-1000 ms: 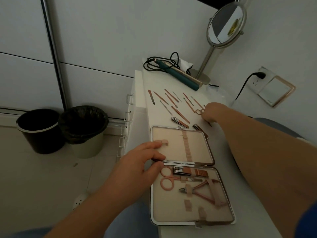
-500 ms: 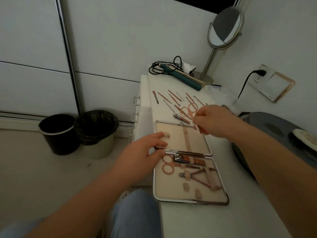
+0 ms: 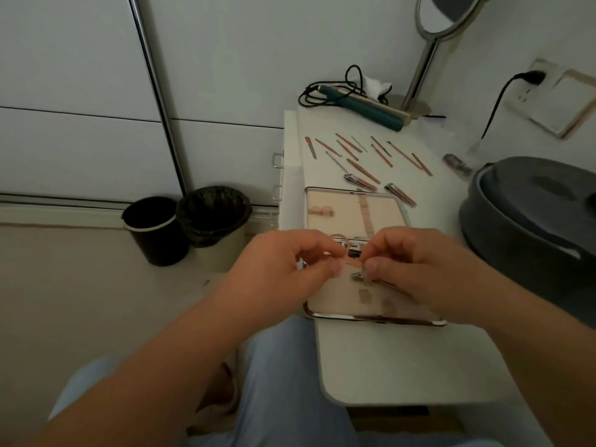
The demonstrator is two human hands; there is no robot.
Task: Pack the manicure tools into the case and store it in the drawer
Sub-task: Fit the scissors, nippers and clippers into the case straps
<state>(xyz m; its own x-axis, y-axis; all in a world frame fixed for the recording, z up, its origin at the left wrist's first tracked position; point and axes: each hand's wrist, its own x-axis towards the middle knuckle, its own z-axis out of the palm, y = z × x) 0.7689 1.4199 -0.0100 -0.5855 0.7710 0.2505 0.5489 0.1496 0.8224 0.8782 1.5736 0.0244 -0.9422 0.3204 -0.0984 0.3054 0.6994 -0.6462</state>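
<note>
The manicure case lies open on the white table, its beige lining showing. My left hand and my right hand meet over its near half. Both pinch the small rose-gold scissors between their fingertips, just above the lining. My hands hide most of the tools strapped in that half; a steel tip shows below the fingers. Several loose rose-gold tools lie in a row beyond the case, with two nail clippers nearest its far edge.
A teal hair tool with black cord and a round mirror on a stand are at the table's far end. A dark grey round lidded thing sits right. Drawer handles are on the left side; two bins stand on the floor.
My right hand picked the small scissors from the row and brought them back over the case. My left hand left the case's lid edge and joined it at the scissors.
</note>
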